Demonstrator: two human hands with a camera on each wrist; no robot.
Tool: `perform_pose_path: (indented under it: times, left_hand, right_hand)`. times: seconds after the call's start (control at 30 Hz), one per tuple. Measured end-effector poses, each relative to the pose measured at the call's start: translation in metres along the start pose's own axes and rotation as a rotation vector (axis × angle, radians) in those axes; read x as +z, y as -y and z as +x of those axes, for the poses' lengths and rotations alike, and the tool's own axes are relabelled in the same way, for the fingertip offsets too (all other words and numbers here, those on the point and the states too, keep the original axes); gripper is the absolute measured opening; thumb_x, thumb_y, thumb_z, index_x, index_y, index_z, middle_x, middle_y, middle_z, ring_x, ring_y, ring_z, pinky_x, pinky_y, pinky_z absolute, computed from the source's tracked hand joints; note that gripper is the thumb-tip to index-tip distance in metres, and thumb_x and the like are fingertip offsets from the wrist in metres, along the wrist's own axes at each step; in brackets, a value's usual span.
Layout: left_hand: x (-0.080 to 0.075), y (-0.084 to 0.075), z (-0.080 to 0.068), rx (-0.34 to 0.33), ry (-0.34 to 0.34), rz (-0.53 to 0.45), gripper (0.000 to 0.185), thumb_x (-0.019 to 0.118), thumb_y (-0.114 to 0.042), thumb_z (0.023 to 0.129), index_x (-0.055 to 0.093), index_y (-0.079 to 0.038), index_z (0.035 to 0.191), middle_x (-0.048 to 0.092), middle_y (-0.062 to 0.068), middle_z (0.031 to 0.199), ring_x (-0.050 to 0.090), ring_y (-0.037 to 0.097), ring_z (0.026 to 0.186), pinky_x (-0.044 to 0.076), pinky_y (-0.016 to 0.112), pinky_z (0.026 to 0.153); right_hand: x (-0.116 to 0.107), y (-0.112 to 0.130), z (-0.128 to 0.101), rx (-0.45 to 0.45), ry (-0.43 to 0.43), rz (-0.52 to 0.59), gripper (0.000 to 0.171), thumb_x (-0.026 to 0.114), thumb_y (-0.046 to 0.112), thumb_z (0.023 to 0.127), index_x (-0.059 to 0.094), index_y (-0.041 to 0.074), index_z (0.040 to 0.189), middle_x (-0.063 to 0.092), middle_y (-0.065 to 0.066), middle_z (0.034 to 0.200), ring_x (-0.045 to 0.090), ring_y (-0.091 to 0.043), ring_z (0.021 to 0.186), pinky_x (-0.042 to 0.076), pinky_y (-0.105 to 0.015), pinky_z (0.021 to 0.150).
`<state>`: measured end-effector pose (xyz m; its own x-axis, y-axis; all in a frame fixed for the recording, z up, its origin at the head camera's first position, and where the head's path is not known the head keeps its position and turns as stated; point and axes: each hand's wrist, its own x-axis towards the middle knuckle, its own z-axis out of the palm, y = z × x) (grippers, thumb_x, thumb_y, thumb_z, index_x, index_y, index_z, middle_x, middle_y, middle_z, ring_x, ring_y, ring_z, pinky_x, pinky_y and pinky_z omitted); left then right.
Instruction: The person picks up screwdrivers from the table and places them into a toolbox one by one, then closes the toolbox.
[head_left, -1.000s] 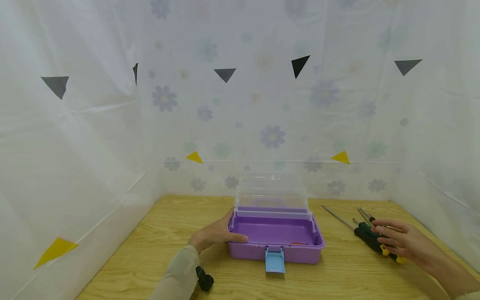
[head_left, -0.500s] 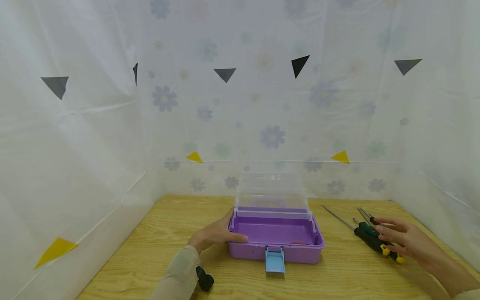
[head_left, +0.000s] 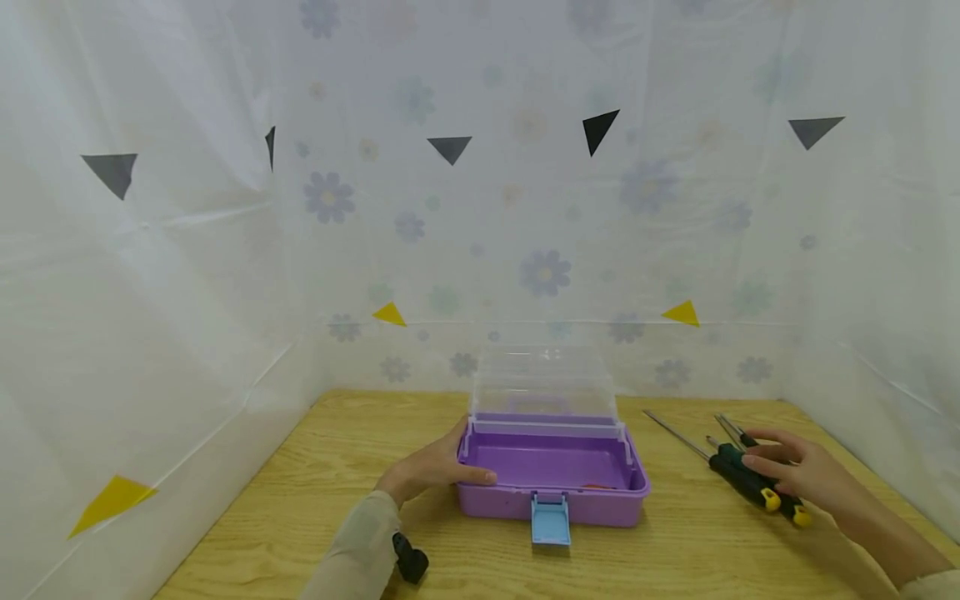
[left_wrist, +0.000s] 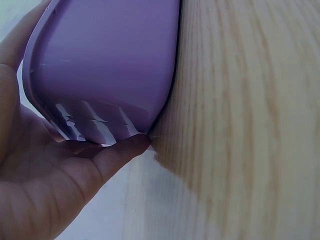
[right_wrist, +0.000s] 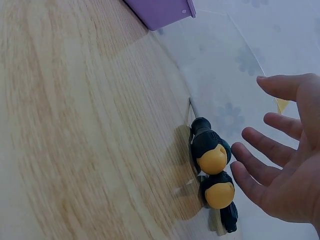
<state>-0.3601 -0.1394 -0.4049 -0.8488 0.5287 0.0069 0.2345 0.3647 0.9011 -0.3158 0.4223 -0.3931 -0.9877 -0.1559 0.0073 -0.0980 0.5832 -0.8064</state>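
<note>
A purple plastic toolbox [head_left: 517, 504] sits on the table with its clear lid [head_left: 543, 379] raised and its light-blue latch [head_left: 551, 521] hanging down in front. My left hand [head_left: 431, 467] grips its left end, thumb along the front rim and the other fingers toward the back; the left wrist view shows this hand [left_wrist: 60, 175] against the purple wall. My right hand [head_left: 813, 475] hovers over several screwdrivers, fingers loosely bent. A long screwdriver [head_left: 738, 483] has a black handle with a yellow end. In the right wrist view, the right hand [right_wrist: 285, 160] stands apart from the handles.
Inside the toolbox, a small red item [head_left: 597, 487] shows at the front right, mostly hidden by the wall. The wood-grain table [head_left: 337, 442] is enclosed by pale flowered sheeting [head_left: 480, 250]. A small black object [head_left: 409, 558] is beside my left sleeve.
My right hand has moved slightly over the screwdrivers, its fingers now more bent and closer together. The left hand and the toolbox have stayed put.
</note>
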Motion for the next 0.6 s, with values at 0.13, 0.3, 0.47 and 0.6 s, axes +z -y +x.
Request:
perform_pose_path:
  times: [0.13,0.3,0.47,0.6]
  left_hand:
    - [0.000,0.000,0.000,-0.008,-0.005,0.009,0.127,0.086,-0.043,0.084,-0.007,-0.019,0.167,0.014,0.016,0.170,0.018,0.036,0.153,0.018,0.060,0.121]
    - [0.000,0.000,0.000,-0.012,-0.007,0.010,0.129,0.087,-0.046,0.083,-0.008,-0.019,0.167,0.013,0.015,0.170,0.018,0.035,0.153,0.018,0.060,0.121]
    - [0.000,0.000,0.001,-0.005,-0.007,0.006,0.129,0.087,-0.046,0.083,-0.007,-0.020,0.167,0.018,0.015,0.169,0.023,0.035,0.152,0.019,0.059,0.121]
    - [0.000,0.000,0.001,-0.004,-0.007,0.008,0.127,0.086,-0.042,0.084,-0.008,-0.019,0.167,0.017,0.016,0.169,0.022,0.035,0.152,0.019,0.059,0.121]
  right_hand:
    - [0.003,-0.002,0.001,-0.015,-0.001,-0.050,0.075,0.058,0.036,0.108,0.023,-0.007,0.159,0.045,-0.039,0.143,0.056,-0.048,0.120,0.057,-0.052,0.086]
    - [0.008,-0.003,0.004,-0.046,-0.008,-0.200,0.077,0.062,0.038,0.105,0.028,-0.008,0.156,0.052,-0.036,0.138,0.054,-0.053,0.120,0.055,-0.057,0.082]
    - [0.012,-0.002,0.007,-0.055,-0.025,-0.292,0.080,0.066,0.042,0.102,0.032,-0.008,0.155,0.054,-0.036,0.136,0.058,-0.053,0.116,0.056,-0.058,0.081]
    - [0.016,-0.002,0.010,-0.095,-0.048,-0.350,0.082,0.074,0.038,0.097,0.035,-0.009,0.152,0.055,-0.039,0.132,0.065,-0.049,0.107,0.058,-0.055,0.078]
